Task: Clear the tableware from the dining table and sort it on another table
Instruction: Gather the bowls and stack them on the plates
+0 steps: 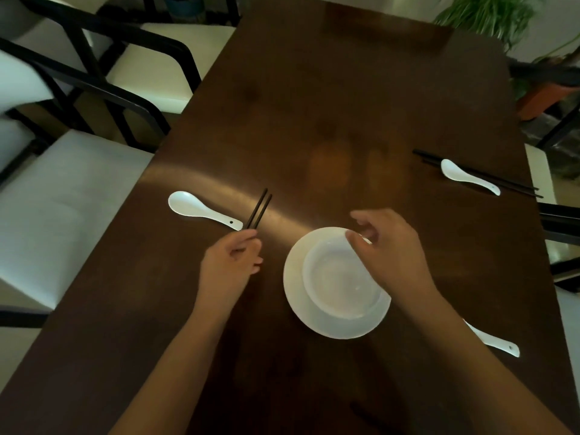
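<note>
1. The step in hand looks like gathering one place setting: the left hand [232,262] is closed around the near ends of a pair of dark chopsticks [259,208], whose tips point away over the dining table [314,89]
2. The right hand [389,246] hovers at the far rim of the white bowl [339,277], fingers loosely curled and apart, gripping nothing yet
3. The bowl sits in a white plate [314,318]; both appear empty
4. Next, the right hand probably needs to pinch the bowl rim, or lift plate and bowl together as a stack
5. Still lying on the table: a white spoon [201,210] just left of the chopsticks, a second spoon [467,177] resting on another pair [514,185] at the far right, and a third spoon [499,343] near the right forearm
</note>
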Demonstrator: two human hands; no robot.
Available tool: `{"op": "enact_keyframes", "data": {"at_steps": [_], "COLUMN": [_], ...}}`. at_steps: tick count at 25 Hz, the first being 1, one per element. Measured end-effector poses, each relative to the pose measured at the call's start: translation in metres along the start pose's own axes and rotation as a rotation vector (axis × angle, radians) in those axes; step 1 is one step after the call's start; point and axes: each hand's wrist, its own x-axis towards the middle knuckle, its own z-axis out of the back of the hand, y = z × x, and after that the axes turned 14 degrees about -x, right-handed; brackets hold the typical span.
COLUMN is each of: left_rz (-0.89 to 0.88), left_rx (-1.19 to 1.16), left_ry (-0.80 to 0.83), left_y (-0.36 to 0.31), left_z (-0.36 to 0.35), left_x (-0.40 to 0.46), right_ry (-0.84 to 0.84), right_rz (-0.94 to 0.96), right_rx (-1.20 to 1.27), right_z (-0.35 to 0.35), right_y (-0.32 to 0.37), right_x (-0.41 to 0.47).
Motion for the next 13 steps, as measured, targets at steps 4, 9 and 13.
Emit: {"op": "enact_keyframes", "data": {"at_steps": [4, 9, 13], "left_rz": [0.181, 0.483, 0.536], "left_rx": [-0.140, -0.461, -0.530], "left_ry": [-0.229, -0.310, -0.308], "left_y": [-0.017, -0.022, -0.023], "left_z": [0.040, 0.057, 0.061], "left_x": [0.039, 0.067, 0.082], "right_ry": [-0.088, 0.305, 0.367], "right_rz": [0.313, 0.365, 0.384], "right_rx": [-0.073, -0.204, -0.300], "right_z": [-0.014, -0.080, -0.110], "right_y": [0.092, 0.162, 0.170], "right_x": [0.044, 0.083, 0.087]}}
